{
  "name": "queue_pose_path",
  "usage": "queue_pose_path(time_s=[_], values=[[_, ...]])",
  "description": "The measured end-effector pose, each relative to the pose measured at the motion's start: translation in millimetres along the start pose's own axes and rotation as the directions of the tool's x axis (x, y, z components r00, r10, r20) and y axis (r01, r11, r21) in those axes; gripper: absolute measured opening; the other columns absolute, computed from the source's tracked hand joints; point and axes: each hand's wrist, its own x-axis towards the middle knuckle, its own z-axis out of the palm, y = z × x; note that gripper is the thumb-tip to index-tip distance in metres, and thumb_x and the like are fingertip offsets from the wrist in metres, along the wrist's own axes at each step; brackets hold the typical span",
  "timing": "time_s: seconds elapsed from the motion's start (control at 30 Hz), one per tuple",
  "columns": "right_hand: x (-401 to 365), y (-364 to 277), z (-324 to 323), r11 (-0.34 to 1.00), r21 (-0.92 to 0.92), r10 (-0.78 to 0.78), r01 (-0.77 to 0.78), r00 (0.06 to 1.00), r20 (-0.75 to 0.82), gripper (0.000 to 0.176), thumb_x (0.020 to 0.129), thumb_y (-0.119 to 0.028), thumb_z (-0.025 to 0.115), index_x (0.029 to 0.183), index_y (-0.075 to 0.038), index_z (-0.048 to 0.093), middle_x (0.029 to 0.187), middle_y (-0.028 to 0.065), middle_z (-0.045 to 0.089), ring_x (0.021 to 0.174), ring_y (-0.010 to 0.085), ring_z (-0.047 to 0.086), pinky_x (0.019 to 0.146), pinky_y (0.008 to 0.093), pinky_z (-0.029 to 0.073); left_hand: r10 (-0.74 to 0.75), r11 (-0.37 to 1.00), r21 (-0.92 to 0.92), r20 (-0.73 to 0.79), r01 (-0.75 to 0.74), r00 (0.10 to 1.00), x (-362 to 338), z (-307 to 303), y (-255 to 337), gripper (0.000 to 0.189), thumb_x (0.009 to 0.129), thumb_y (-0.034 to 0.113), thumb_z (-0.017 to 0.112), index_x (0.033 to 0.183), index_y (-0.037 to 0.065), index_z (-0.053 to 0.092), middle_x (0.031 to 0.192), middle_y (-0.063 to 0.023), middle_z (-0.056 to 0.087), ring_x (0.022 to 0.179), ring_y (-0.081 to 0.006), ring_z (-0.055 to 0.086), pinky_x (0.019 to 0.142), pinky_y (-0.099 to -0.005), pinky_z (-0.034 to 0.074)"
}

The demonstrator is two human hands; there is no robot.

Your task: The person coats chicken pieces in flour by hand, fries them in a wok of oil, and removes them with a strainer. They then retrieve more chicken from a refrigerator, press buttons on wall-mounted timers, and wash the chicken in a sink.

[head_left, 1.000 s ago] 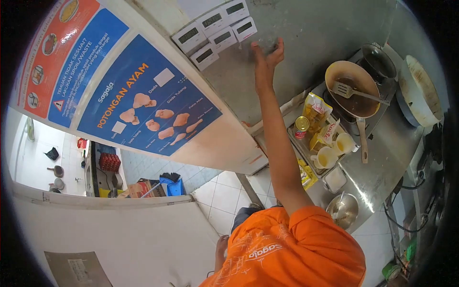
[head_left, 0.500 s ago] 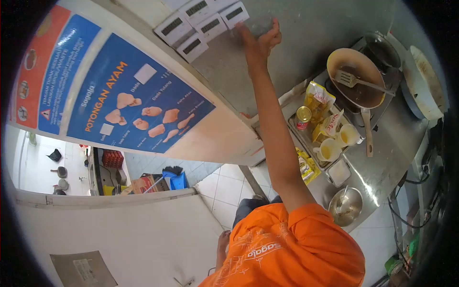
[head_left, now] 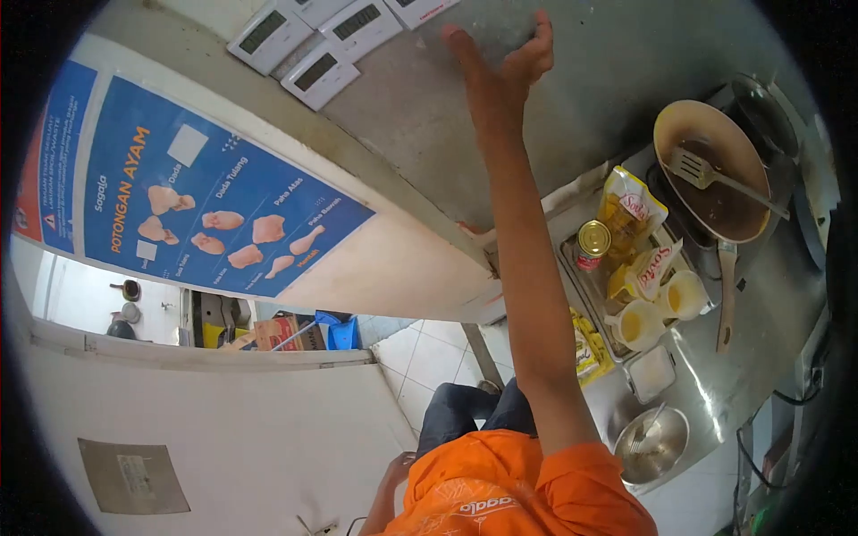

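Note:
My right hand (head_left: 500, 67) is raised at the top, in front of a grey metal surface (head_left: 617, 62). Its thumb and fingers are spread, with nothing visible between them. Just left of it, white digital timers sit in a cluster, among them one timer (head_left: 320, 75) low in the group and another (head_left: 361, 29) nearer the thumb. Low beside the orange shirt (head_left: 492, 473), my left hand (head_left: 400, 468) shows only in part near the dark trousers, its fingers too small to make out.
Right of the arm, a metal counter (head_left: 733, 375) bears a pan (head_left: 715, 210) with a slotted spatula, a can (head_left: 593, 241), yellow pouches (head_left: 630, 210), two cups (head_left: 639, 323) and a metal bowl (head_left: 657, 445). A blue chicken-cuts poster (head_left: 214, 196) is on the left panel.
The view has shifted, so the timers appear larger and further left, and the counter items lower. My right hand stays raised near the timers, its thumb and fingers still apart.

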Motion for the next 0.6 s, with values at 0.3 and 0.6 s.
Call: queue_pose_path(time_s=[0.3,0.6], values=[[25.5,-65.6,31.7,0.989,0.144,0.056,-0.037,0.990,-0.128,0.100,0.064,-0.035,0.076,0.134,-0.003,0.012,0.129,0.0177,0.018,0.119,0.0315,0.027,0.100,0.0418,0.027,-0.071,0.996,0.057,-0.040,0.073,0.997,2.3,-11.4,34.2,0.030,0.084,0.021,0.055,0.112,0.008,0.055,0.099,-0.0102,0.062,0.084,-0.0181,0.061,0.075,-0.0297,0.047],[38.0,-32.6,55.9,0.995,-0.089,-0.057,0.047,0.992,-0.117,0.114,0.050,-0.047,0.076,0.133,-0.013,0.006,0.132,0.0311,0.006,0.125,0.0458,0.010,0.100,0.0553,0.012,0.050,0.998,0.038,-0.057,-0.048,0.997,14.3,2.5,49.3,0.028,0.084,0.022,0.056,0.108,0.008,0.057,0.095,-0.0105,0.063,0.083,-0.0170,0.061,0.074,-0.0285,0.047]])
